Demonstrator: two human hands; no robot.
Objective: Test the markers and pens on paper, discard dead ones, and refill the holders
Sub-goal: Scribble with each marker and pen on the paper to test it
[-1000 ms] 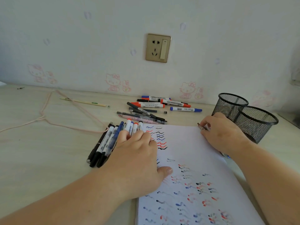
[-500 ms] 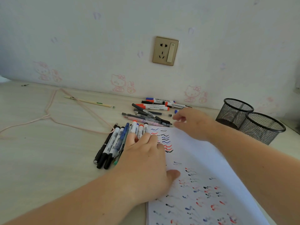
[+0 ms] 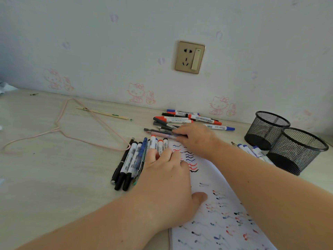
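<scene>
Head view: the left hand [image 3: 167,179] lies palm down with straight fingers across the row of markers [image 3: 133,159] that sits just left of the paper [image 3: 221,219], its thumb resting on the sheet. These markers lie side by side, caps toward the person for the black ones, with red, blue and black tips pointing to the wall.

Reaching over the top edge of the paper, the right hand [image 3: 195,137] rests on the loose pile of pens [image 3: 162,131] near the wall, fingertips touching a pale pink pen there. Whether its fingers have curled round a pen, I cannot tell; they look fairly flat.

Behind that hand more whiteboard markers [image 3: 183,117] with red and blue caps lie crosswise, and a blue-capped one [image 3: 221,127] lies apart toward the right. The paper carries wavy test strokes in blue, red and black near its top, and many short dabs lower down.

At the right stand 2 black mesh holders [image 3: 288,141], touching each other. Just left of them, beside the paper's right edge, lie a few more markers [image 3: 250,150] with blue ends.

On the left part of the desk [image 3: 54,177] are a pink hanger [image 3: 68,134] and a thin stick [image 3: 104,114]. A socket [image 3: 190,57] is on the wall.
</scene>
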